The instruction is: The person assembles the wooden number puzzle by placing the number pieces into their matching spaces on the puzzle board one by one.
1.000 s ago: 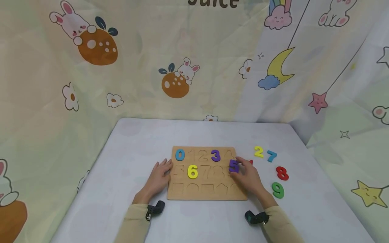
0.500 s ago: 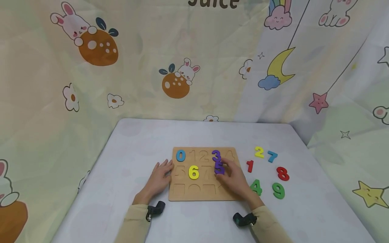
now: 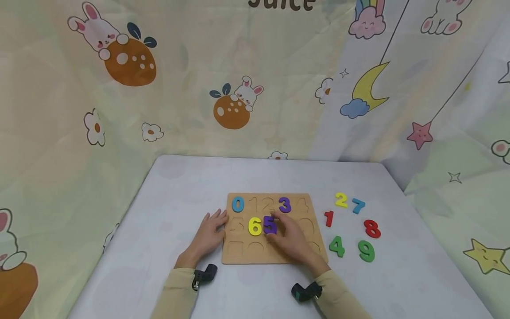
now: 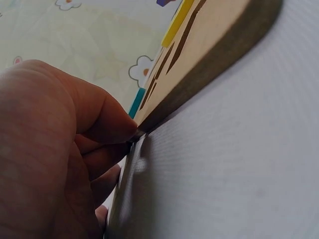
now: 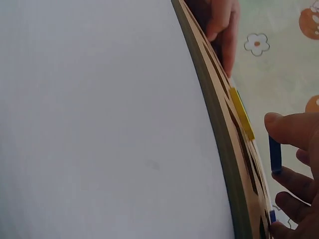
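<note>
My right hand [image 3: 292, 237] pinches a purple number 5 [image 3: 270, 225] between thumb and fingers, over the middle row of the wooden number board [image 3: 243, 256]. In the right wrist view the piece [image 5: 275, 154] stands off the board's surface. Just left of it lies a yellow 6 [image 3: 255, 226] on the board. A blue 0 [image 3: 237, 204] and a purple 3 [image 3: 284, 205] are in the top row. At the board's left edge rests my left hand [image 3: 207, 235], its fingers extended; the left wrist view shows thumb and fingertips touching that edge.
Right of the board, loose on the white table [image 3: 191, 177], lie a red 1 [image 3: 328, 219], yellow 2 [image 3: 341, 200], blue 7 [image 3: 358, 205], red 8 [image 3: 372, 228], green 4 [image 3: 337, 246] and green 9 [image 3: 366, 251]. A printed cloth [image 3: 179, 66] hangs behind.
My right hand has carried the purple 5 leftward across the board, from its right side to beside the yellow 6. The left hand has stayed at the board's left edge.
</note>
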`<act>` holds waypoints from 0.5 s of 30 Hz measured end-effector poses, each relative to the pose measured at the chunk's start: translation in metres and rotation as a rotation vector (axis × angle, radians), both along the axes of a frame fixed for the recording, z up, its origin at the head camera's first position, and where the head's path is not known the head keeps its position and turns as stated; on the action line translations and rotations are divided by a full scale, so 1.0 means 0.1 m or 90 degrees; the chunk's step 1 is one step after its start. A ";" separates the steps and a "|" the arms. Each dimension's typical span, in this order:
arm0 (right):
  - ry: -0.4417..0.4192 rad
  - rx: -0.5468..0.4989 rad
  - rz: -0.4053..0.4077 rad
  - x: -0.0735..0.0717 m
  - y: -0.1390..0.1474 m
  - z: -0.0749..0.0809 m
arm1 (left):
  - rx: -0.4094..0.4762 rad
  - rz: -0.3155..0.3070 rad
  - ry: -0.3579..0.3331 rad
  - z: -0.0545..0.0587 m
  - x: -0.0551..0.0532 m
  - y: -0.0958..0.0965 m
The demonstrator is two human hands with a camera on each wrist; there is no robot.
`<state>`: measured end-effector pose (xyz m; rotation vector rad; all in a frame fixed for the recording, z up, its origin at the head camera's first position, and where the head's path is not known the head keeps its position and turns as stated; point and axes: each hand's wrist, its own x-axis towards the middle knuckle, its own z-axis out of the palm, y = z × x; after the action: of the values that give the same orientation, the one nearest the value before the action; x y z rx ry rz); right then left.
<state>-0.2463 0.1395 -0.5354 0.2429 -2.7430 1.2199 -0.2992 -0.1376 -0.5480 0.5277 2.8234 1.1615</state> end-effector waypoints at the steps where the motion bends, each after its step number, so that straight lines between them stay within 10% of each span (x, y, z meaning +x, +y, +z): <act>1: 0.003 0.002 0.006 0.00 -0.03 0.00 | 0.000 0.000 0.001 0.00 0.00 0.00; 15: 0.034 0.003 0.060 -0.02 -0.37 -0.04 | 0.001 -0.010 0.021 0.00 0.01 -0.01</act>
<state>-0.2487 0.1023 -0.5393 0.4037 -2.7172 1.2117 -0.2985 -0.1385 -0.5479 0.5745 2.8402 1.1632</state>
